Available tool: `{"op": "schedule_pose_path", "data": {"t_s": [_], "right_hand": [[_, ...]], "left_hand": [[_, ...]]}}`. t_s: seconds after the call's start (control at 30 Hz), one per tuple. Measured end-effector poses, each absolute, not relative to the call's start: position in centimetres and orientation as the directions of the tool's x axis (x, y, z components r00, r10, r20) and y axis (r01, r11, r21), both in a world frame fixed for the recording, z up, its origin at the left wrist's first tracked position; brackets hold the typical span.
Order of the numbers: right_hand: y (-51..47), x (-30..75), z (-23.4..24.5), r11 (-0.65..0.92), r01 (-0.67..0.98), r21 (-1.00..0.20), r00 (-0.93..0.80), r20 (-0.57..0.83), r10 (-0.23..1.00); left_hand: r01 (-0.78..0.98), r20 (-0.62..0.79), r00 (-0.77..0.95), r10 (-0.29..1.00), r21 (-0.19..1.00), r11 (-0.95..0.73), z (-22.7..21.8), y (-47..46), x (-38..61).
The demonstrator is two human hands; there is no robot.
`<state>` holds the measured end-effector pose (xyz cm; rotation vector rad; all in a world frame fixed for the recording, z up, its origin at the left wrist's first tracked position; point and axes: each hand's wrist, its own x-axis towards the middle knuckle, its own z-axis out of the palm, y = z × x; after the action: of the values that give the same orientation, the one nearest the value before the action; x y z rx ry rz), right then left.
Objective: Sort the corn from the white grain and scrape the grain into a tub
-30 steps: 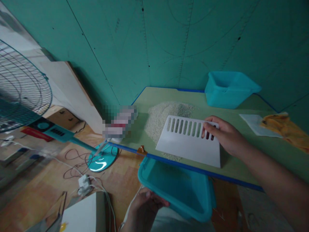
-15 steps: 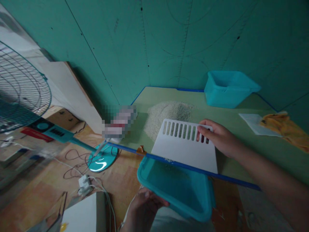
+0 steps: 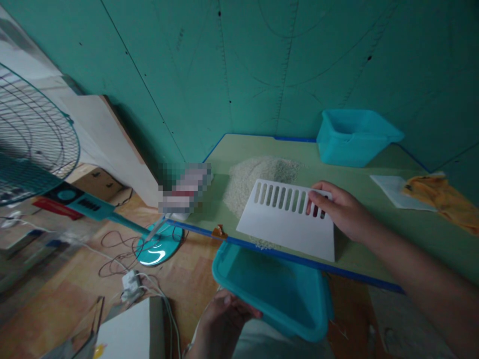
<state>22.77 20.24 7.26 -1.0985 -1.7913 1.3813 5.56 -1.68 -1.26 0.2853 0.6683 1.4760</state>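
Note:
My right hand is closed on the slotted end of a white plastic board, held tilted above the table near its front edge. Behind the board lies a pile of pale grains, partly hidden by it. A few loose grains sit at the table's edge in front of the board. Below that edge is a turquoise plastic bin, its open top facing up. My left hand grips the bin's near left side, with some fingers hidden under the rim.
A second turquoise bin stands at the table's back right. A white sheet and an orange cloth lie to the right. An orange clip sits on the blue front edge. Left are a fan, cables and a power strip.
The white board has moved back and slightly up from the table's front edge. More loose grains now show at that edge. My left hand and the bin stay nearly still.

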Motion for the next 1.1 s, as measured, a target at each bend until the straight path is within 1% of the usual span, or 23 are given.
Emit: {"op": "schedule_pose_path", "data": {"t_s": [0.1, 0.2, 0.37, 0.43, 0.63, 0.83, 0.97, 1.1], "right_hand": [[19.97, 22.69, 7.36, 0.094, 0.249, -0.964, -0.493, -0.042, 0.869], [19.78, 22.74, 7.49, 0.103, 0.255, -0.961, -0.5, -0.04, 0.865], [20.22, 23.01, 7.29, 0.125, 0.225, -0.966, -0.404, 0.025, 0.914], [20.44, 23.06, 7.04, 0.132, 0.216, -0.967, -0.393, 0.037, 0.919], [20.39, 22.94, 6.68, 0.085, 0.234, -0.969, -0.467, -0.035, 0.884], [20.32, 23.02, 6.8, 0.089, 0.216, -0.972, -0.415, -0.009, 0.91], [20.21, 22.9, 7.05, 0.082, 0.255, -0.963, -0.457, -0.046, 0.888], [20.13, 22.88, 6.99, 0.064, 0.242, -0.968, -0.466, -0.058, 0.883]], "left_hand": [[-0.817, -0.239, -0.053, 0.97, 0.568, 0.096, -1.33, -1.68, 5.58], [-0.838, -0.242, -0.062, 0.968, 0.539, 0.081, -1.55, -1.77, 5.63], [-0.843, -0.247, -0.069, 0.966, 0.533, 0.076, -1.71, -1.88, 5.6], [-0.842, -0.247, -0.067, 0.967, 0.534, 0.078, -1.62, -1.85, 5.56], [-0.832, -0.242, -0.062, 0.968, 0.548, 0.084, -1.44, -1.86, 5.52], [-0.809, -0.275, -0.059, 0.96, 0.576, 0.115, -1.44, -1.93, 5.53], [-0.815, -0.296, -0.064, 0.953, 0.566, 0.121, -1.49, -2.01, 5.54], [-0.822, -0.289, -0.065, 0.955, 0.558, 0.113, -1.47, -1.95, 5.6]]}}
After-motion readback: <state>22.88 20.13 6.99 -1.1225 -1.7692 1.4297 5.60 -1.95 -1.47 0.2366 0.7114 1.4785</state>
